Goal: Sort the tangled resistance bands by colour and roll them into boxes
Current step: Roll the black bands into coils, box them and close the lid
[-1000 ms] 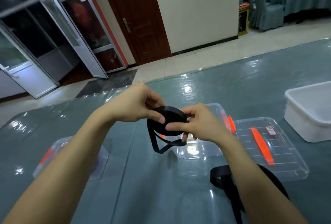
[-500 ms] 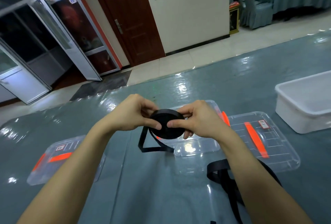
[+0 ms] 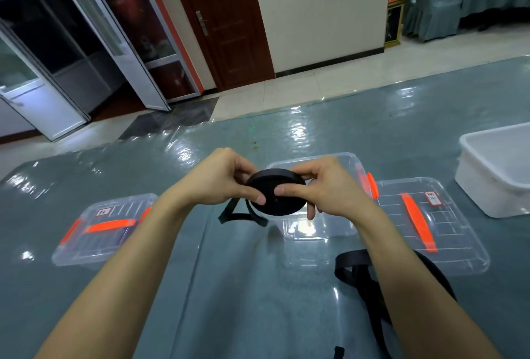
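A black band wound into a flat roll (image 3: 279,202) hangs in the air above the table. My left hand (image 3: 220,179) pinches its left side and my right hand (image 3: 324,186) pinches its right side, thumbs on the near face. A short loose tail (image 3: 239,215) dangles below the roll. Right behind and under the roll sits an open clear box (image 3: 341,166) with orange latches. Another black band (image 3: 355,269) lies loose on the table beneath my right forearm, partly hidden by it.
A clear lid with an orange handle (image 3: 430,229) lies right of the open box. A closed clear box with orange handle (image 3: 103,229) sits at the left. A white tub (image 3: 496,169) stands at the far right. The table has a glossy grey-green cover (image 3: 258,287).
The loose tail under the roll has become shorter as more band went onto the roll. Both hands stay on the roll, and the view has tilted slightly.
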The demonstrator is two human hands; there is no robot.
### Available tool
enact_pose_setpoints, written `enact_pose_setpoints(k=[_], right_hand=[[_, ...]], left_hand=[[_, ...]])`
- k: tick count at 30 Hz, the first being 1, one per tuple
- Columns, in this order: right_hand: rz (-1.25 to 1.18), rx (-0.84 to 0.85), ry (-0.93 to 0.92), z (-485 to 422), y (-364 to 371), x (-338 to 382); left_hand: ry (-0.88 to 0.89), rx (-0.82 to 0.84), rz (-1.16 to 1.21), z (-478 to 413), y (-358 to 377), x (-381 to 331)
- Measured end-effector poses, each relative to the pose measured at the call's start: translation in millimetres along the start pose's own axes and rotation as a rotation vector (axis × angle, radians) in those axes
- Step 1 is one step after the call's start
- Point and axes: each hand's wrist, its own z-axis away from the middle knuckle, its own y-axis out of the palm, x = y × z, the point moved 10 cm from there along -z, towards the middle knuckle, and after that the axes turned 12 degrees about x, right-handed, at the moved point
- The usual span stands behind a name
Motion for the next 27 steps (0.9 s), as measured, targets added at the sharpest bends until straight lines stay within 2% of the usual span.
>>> enact_pose_setpoints(k=[2,4,5,7,11,16,19,23,27], right_hand=[[0.228,-0.035,0.021,-0.1,3.4,0.8],[0.654,-0.096,0.005,2.6,17.7,5.6],[0.794,-0.120,-0.051,5.1,30.6,9.7],[0.915,-0.173,-0.199,9.7,51.7,15.7],[0.888,-0.305,-0.340,12.5,57.4,15.2],[0.771,-0.469,-0.297,25.3,22.4,0.3],[0.718,-0.558,-0.280,33.8,-2.6,-4.4],[0.689,-0.606,-0.218,37.9,-18.9,-15.9],[0.723,-0.638,-0.141,42.8,-35.3,-27.2]], left_hand=[[-0.021,0.014,-0.038,-0.5,-1.1,1.6],[-0.053,0.034,-0.060,-0.8,-6.7,4.8],[-0.064,0.044,-0.069,-1.3,-10.1,6.6],[-0.071,0.058,-0.083,-2.9,-14.0,8.5],[-0.048,0.112,-0.060,-8.2,-7.0,13.3],[-0.054,0.240,0.371,7.5,36.0,62.8],[-0.075,0.256,0.436,13.0,83.7,96.8],[-0.102,0.063,0.538,13.3,102.4,126.4],[-0.128,-0.317,0.501,24.8,76.7,141.6]])
